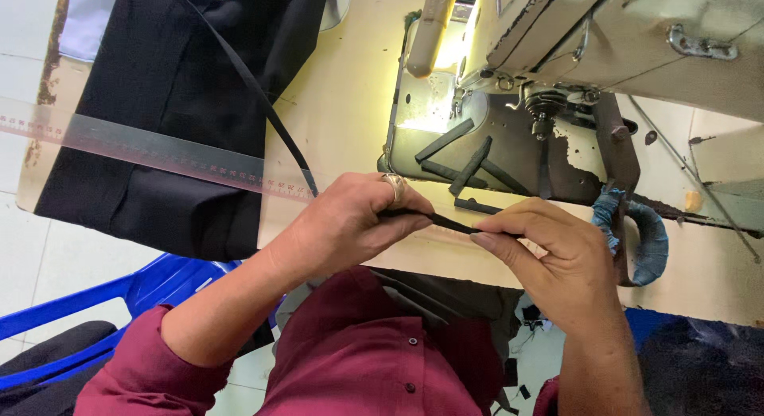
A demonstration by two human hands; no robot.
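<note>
Both of my hands hold a narrow black fabric strip (450, 222) stretched between them above the table's front edge. My left hand (350, 221), with a ring on one finger, pinches its left part. My right hand (549, 253) pinches the right end between thumb and forefinger. A long black strap (259, 93) runs from my left hand up across the table over the black cloth. Several short black strips (469, 165) lie on the sewing machine's bed just beyond my hands.
A cream sewing machine (637, 42) stands at the upper right, its lamp lit. Black cloth (159, 105) lies at the left under a clear ruler (151, 152). A blue plastic chair (151, 285) stands at lower left. A blue-wrapped lever (649, 241) hangs at the right.
</note>
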